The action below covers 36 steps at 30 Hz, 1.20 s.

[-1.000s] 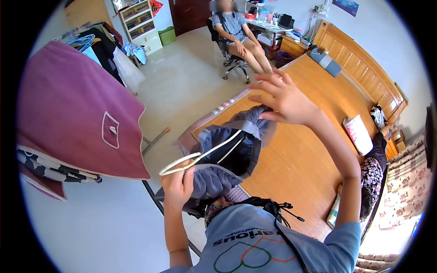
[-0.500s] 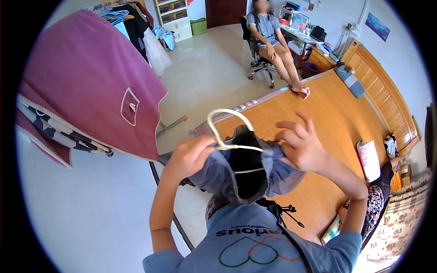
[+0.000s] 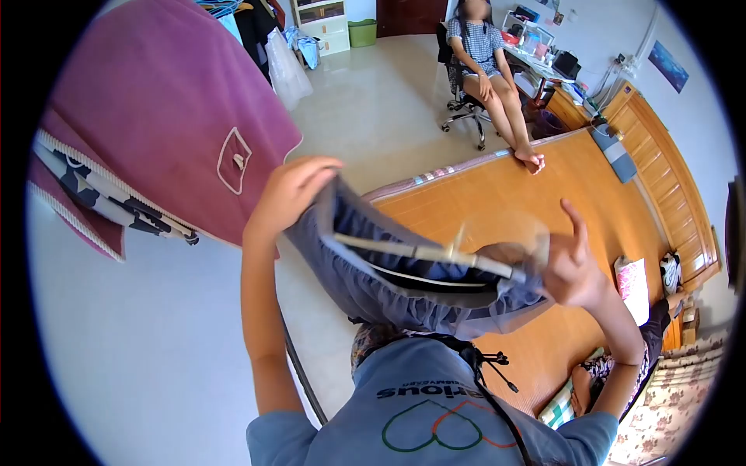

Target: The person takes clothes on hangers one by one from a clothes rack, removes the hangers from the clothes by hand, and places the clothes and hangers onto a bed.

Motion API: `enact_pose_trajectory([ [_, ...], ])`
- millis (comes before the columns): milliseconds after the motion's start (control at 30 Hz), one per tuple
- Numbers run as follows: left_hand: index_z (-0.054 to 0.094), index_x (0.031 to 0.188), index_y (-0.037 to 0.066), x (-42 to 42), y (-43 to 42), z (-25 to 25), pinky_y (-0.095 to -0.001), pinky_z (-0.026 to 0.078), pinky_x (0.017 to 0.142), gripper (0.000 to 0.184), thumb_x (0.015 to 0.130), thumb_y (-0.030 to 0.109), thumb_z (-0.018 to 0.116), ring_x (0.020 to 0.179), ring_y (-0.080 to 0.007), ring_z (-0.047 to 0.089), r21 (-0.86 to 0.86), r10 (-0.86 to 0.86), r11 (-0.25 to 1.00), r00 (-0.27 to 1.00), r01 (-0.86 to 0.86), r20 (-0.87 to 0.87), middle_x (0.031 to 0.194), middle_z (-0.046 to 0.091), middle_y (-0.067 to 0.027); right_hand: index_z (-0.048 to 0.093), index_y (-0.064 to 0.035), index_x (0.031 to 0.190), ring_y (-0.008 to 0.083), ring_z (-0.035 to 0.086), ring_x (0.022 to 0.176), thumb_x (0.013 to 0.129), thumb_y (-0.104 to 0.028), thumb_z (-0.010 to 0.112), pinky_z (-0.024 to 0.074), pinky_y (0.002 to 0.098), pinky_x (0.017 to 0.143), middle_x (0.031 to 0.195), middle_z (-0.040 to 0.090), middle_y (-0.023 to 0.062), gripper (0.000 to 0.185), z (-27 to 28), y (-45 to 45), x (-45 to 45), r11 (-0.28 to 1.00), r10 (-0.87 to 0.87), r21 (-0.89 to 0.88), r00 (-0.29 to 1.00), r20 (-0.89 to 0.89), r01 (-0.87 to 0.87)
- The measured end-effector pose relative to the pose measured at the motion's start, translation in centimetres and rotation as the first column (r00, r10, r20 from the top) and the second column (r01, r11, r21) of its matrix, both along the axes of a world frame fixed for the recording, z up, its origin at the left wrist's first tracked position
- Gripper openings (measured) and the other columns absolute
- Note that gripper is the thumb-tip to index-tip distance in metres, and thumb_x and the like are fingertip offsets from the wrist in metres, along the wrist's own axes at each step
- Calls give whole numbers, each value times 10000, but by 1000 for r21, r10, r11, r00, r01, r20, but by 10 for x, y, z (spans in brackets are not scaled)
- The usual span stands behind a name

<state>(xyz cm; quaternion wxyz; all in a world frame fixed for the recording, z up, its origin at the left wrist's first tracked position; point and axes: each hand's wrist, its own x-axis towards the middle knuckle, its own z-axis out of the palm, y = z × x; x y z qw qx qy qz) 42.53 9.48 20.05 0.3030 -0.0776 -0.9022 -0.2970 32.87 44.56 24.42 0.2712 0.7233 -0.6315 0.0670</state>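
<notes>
A grey gathered skirt [image 3: 404,299] with a ruffled waist hangs stretched sideways in front of my chest, its dark inside showing through the opening. My left hand [image 3: 295,194] pinches the waist edge at the left end. At the other end, my right hand [image 3: 573,268] grips the waist with one finger pointing up; this hand is partly smeared by motion. A pale clothes hanger [image 3: 400,250] lies across the skirt's opening, its bar running from the left end towards my right hand. Its hook is too blurred to make out clearly.
A purple cloth with white trim [image 3: 167,101] hangs at the left. Ahead and right lies a wide bed [image 3: 559,194] with a wooden headboard [image 3: 668,171]. One person [image 3: 478,46] sits on an office chair beyond it; another person's legs [image 3: 657,318] show at the right.
My hands have moved apart, the left one up and leftward, the right one rightward. The skirt's waist is pulled from bunched to wide. The hanger has tilted, its hook now blurred further right.
</notes>
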Motion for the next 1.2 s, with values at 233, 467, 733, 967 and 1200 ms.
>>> enact_pose_trajectory([
  [233, 535, 847, 29, 13, 14, 5, -344, 385, 651, 223, 716, 210, 537, 699, -269, 513, -85, 214, 973, 977, -214, 2, 736, 552, -103, 500, 38, 599, 303, 403, 941, 587, -81, 611, 271, 527, 867, 837, 426, 105, 163, -34, 4, -16, 949, -260, -52, 866, 428, 311],
  [467, 447, 963, 32, -4, 22, -9, -359, 365, 700, 417, 644, 236, 624, 823, -284, 457, -363, 236, 888, 958, -281, -164, 917, 454, -108, 492, 24, 570, 295, 411, 948, 588, -115, 629, 258, 539, 875, 824, 438, 96, 196, -22, 9, -15, 955, -238, -93, 912, 334, 283],
  [733, 478, 645, 45, -13, 3, -10, -289, 338, 400, 206, 643, 176, 638, 427, -217, 460, -246, -6, 969, 996, -17, -92, 500, 460, -85, 509, 15, 680, 297, 410, 961, 637, -176, 610, 308, 435, 812, 900, 467, 104, 220, 1, 9, -36, 910, -404, 56, 846, 348, 411],
  [967, 468, 643, 49, -10, 25, 7, -294, 340, 398, 241, 632, 204, 652, 430, -214, 458, -393, -145, 912, 988, 116, -45, 509, 458, -71, 485, 58, 731, 331, 371, 1010, 663, -74, 581, 331, 387, 815, 953, 422, 141, 176, -26, -29, -30, 941, -215, -92, 785, 581, 326],
  [1200, 468, 608, 33, -22, -37, 18, -282, 333, 391, 223, 628, 151, 657, 423, -216, 451, -326, 73, 934, 971, -147, -229, 498, 454, -79, 476, 24, 767, 304, 369, 1031, 649, -48, 586, 315, 389, 836, 988, 432, 128, 177, -13, -73, -51, 913, -352, -48, 843, 406, 405],
])
